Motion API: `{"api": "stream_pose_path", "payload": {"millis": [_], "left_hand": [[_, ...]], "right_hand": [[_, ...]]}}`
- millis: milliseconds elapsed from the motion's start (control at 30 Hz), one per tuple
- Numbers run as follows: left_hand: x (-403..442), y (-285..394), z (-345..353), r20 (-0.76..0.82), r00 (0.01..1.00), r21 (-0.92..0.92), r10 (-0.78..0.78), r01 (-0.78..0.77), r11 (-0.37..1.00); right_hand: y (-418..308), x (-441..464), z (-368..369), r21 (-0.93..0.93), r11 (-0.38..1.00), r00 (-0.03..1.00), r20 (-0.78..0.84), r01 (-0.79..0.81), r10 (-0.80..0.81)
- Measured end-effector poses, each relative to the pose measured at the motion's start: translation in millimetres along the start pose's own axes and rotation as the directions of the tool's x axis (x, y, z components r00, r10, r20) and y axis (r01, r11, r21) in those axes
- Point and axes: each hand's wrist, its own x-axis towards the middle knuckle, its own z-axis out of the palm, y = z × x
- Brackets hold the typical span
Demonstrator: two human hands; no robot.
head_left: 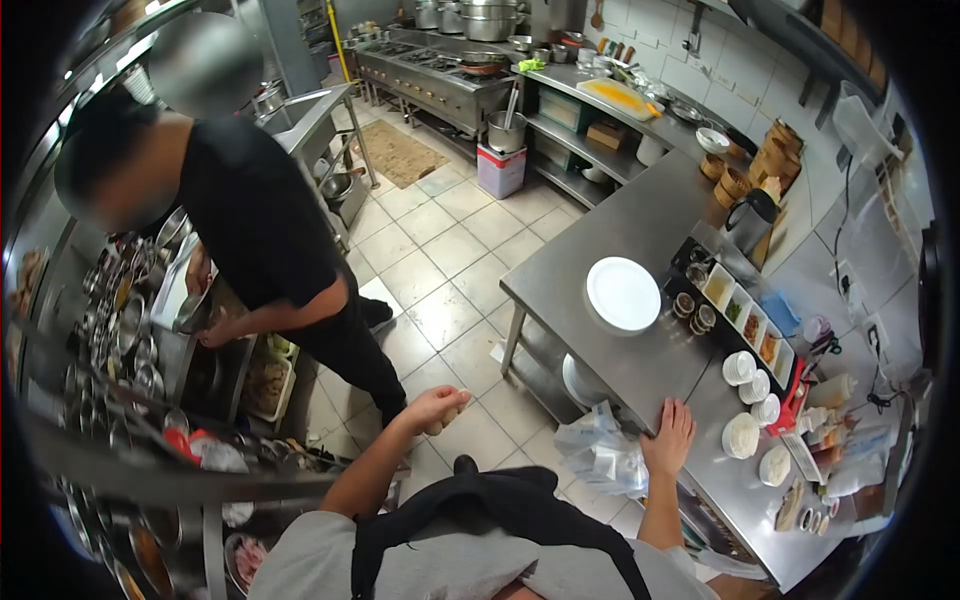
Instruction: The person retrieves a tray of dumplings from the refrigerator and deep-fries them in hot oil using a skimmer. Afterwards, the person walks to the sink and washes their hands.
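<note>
My left hand [437, 411] is raised over the tiled floor, its fingers curled in a loose fist. Whatever it may hold is hidden inside the fingers. My right hand [672, 440] lies flat on the edge of the steel counter [560, 255], fingers stretched out and nothing in them. Farther along that counter is a stack of white plates [623, 294]. Beyond my right hand stand white tubs [740, 368] and a white bowl [741, 436]. A clear plastic bag [600, 450] hangs below the counter edge, left of my right hand.
A co-worker in black [260, 220] leans over a metal-filled worktop at the left, handling a metal container [192, 315]. A topping tray [745, 320] lines the counter's wall side. Farther back are a stove [430, 85], a bucket [501, 172] and a floor mat [390, 155].
</note>
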Motion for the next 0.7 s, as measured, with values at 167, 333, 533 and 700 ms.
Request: {"api": "stream_pose_path", "payload": {"millis": [167,333,533,700], "left_hand": [[79,71,-50,0.031,0.999,0.022,0.024,-0.025,0.999],[159,137,-104,0.101,0.993,0.041,-0.067,0.063,0.997],[256,205,-162,0.142,0.984,0.146,-0.107,0.086,0.986],[321,261,-193,0.192,0.959,0.312,-0.208,0.142,0.940]], "right_hand": [[-10,15,-3,-0.010,0.999,0.998,0.047,-0.047,0.047],[-9,21,10,-0.054,0.996,0.996,0.040,-0.074,0.076],[-72,48,-10,-0.118,0.943,0.945,-0.147,-0.311,0.293],[-105,68,-1,-0.400,0.749,0.846,-0.328,-0.528,0.421]]}}
